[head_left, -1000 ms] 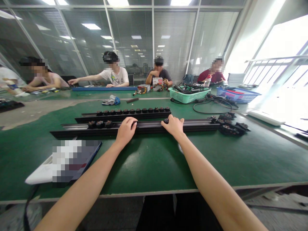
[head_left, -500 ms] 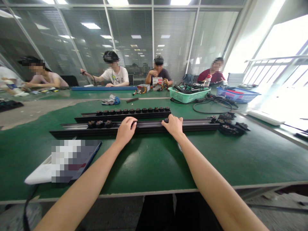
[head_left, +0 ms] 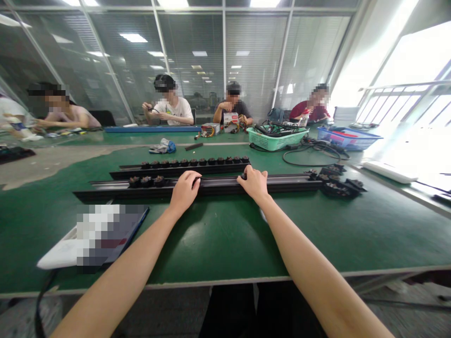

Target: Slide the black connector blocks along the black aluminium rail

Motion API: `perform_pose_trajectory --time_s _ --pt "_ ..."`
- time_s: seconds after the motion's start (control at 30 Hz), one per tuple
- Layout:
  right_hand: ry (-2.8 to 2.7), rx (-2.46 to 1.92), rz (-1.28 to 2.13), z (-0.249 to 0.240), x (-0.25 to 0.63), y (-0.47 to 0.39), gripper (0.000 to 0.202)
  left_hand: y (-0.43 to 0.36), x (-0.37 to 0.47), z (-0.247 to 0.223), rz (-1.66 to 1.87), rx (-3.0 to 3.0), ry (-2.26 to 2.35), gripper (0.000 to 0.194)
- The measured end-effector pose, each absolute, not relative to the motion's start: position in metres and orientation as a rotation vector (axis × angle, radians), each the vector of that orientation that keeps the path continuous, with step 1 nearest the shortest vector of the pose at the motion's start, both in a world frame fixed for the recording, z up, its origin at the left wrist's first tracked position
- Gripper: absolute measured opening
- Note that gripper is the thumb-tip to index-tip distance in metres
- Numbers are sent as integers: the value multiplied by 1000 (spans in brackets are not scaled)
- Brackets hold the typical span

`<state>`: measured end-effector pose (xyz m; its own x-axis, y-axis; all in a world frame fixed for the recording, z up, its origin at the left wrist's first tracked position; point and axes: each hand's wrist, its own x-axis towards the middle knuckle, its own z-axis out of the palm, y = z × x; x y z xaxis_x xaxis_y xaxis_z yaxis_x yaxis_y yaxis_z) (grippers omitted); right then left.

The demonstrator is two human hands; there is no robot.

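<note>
On the near black rail [head_left: 282,184] we rest both hands: left hand [head_left: 183,189] curled over it, right hand [head_left: 254,183] pinching a small black part [head_left: 243,176].

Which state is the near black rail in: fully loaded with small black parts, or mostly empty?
Mostly empty. The near rail shows three small black parts at its left, and both hands rest on it; the far rail carries a long row.

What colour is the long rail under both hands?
Black, clearest in the head view: the long rail.

Green table [head_left: 218,244], glass partition wall [head_left: 197,56], bright windows [head_left: 416,65].
</note>
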<state>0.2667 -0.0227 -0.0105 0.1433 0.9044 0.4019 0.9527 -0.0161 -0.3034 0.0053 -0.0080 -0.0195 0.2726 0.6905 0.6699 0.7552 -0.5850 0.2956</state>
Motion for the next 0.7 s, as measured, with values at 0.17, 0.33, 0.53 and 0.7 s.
perform_pose_trajectory --time_s 0.17,0.33,0.53,0.7 --pt "-1816 -1924 -215 -10 266 -24 22 -9 6 -19 -1218 -2440 -1399 24" --pt "-1844 -1923 -252 -9 266 -25 22 -9 6 -18 -1224 -2442 -1404 24" --pt "-1827 -1939 -273 -10 267 -25 24 -10 6 -18 -1225 -2443 -1410 24" --pt "-1817 -1937 -277 -10 266 -25 24 -10 6 -18 -1229 -2445 -1395 24"
